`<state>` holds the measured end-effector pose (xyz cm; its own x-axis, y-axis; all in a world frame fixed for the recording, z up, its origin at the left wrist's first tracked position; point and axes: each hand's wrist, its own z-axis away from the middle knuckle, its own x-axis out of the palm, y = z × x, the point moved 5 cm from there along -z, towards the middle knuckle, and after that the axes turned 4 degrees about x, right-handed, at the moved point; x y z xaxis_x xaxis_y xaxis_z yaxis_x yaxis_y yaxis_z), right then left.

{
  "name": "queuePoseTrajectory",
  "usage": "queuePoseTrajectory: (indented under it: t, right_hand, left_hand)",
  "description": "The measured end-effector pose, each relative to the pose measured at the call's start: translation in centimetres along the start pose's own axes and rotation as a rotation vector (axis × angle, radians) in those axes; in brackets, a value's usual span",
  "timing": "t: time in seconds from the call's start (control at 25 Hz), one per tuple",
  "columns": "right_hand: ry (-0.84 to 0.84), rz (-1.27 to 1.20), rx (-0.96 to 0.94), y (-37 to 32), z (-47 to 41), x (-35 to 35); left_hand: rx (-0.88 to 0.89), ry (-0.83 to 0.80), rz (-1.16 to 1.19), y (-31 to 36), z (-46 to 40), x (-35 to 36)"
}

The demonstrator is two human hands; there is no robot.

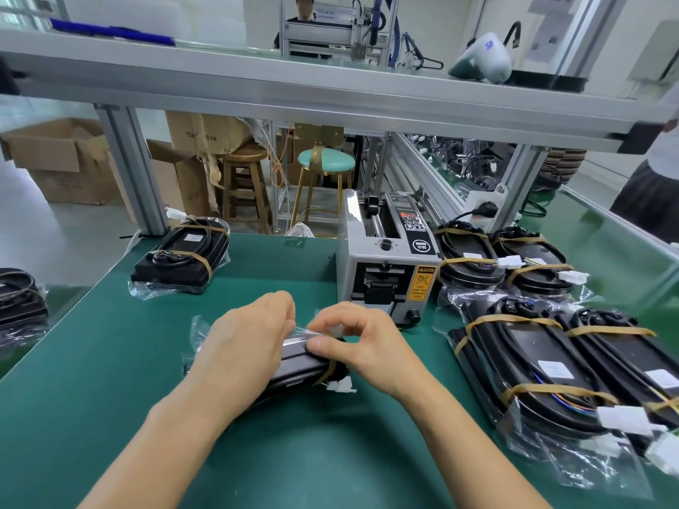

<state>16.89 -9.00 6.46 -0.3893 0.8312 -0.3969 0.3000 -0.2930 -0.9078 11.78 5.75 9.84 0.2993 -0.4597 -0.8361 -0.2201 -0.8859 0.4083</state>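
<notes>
Two bare forearms reach in from the bottom of the frame and meet at its centre, above a dark green bench mat (257, 453). On the mat, under both hands, lies a black oblong plastic unit (297, 369) bound with a tan rubber band (327, 372) and sleeved in a clear plastic bag (198, 330); a white wire connector (341, 386) pokes out at its near end.

The left hand (250, 347) rests palm-down on the unit, fingers curled over the far edge and pinning the film there. The right hand (367, 349) pinches the bag's loose mouth between thumb and forefinger, its other fingers arched above.

By the look of it, the bag mouth is being folded shut. Just beyond the right hand, right of centre, stands a grey boxy tape dispenser (385, 262), so the next move likely calls for one hand to keep the fold flat while the other fetches a strip. I cannot tell whether a strip is waiting.

More banded units in bags (543, 361) crowd the right side, and one bagged unit (180, 259) sits at the upper left of the mat.
</notes>
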Motion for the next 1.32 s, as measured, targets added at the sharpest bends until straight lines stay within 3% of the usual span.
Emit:
queuePoseTrajectory:
  t: [0.2, 0.32, 0.4, 0.56, 0.64, 0.8, 0.88, 1.32]
  right_hand:
    - [0.082, 0.118, 0.042, -0.9, -0.7, 0.3]
    - [0.037, 0.316, 0.086, -1.4, -1.6, 0.8]
    - [0.007, 0.29, 0.168, -1.2, -2.5, 1.0]
    - [-0.01, 0.098, 0.364, 0.9, -2.6, 1.5]
    - [0.076, -0.092, 0.411, 2.0, -1.7, 1.2]
    - [0.616, -0.209, 0.428, 3.7, -0.3, -4.2]
    - [0.77, -0.284, 0.458, 4.5, -0.3, -6.1]
    - [0.897, -0.465, 0.588, 5.9, -2.5, -5.9]
  left_hand:
    - [-0.136, 0.001, 0.017, -0.4, -0.9, 0.1]
    - [-0.052, 0.083, 0.054, 0.2, 0.1, -0.5]
    - [0.061, 0.06, 0.008, 0.9, 1.3, -0.9]
    - [0.089, -0.104, -0.084, 0.2, 2.5, -0.5]
    - [0.141, -0.132, -0.165, 0.0, 2.6, -0.3]
    - [0.072, -0.113, -0.18, -0.9, 2.0, -0.6]
    - [-0.006, -0.037, -0.13, -1.2, 2.3, -1.0]
    - [-0.091, -0.037, -0.161, -0.8, 2.4, 0.0]
